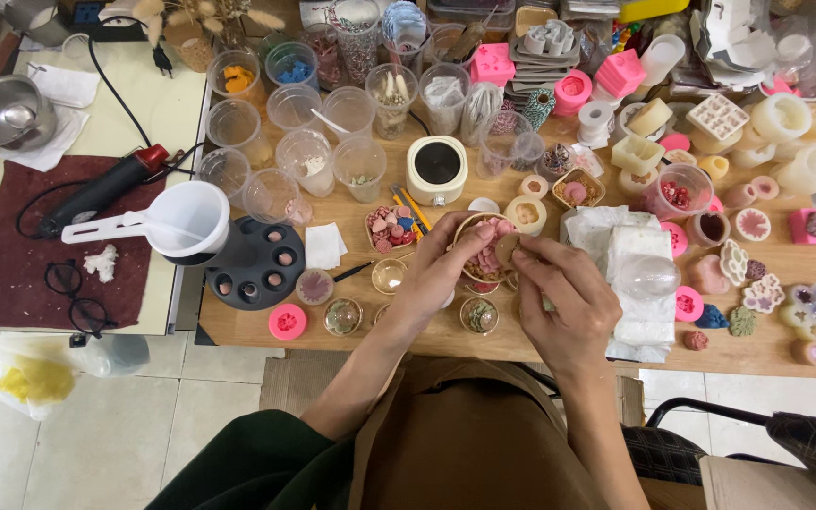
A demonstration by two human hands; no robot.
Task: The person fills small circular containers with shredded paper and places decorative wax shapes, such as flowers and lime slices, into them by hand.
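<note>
Two hands meet over a small round bowl of pink pieces at the middle of the wooden counter (238,326).

Head view: the left hand (441,269) cups the shallow tan bowl (480,257), fingers curled on its rim; the right hand (564,297) pinches a small flat tan disc (507,247) just above it, face up. Little glass jars crowd the near edge; crumpled white paper (616,236) lies just right.

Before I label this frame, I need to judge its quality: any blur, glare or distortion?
Head view: even, soft light, faint shadows; hands slightly soft over the small bowl; bright glare on the clear dome and metal pot; wide-angle bending toward the edges.
</note>
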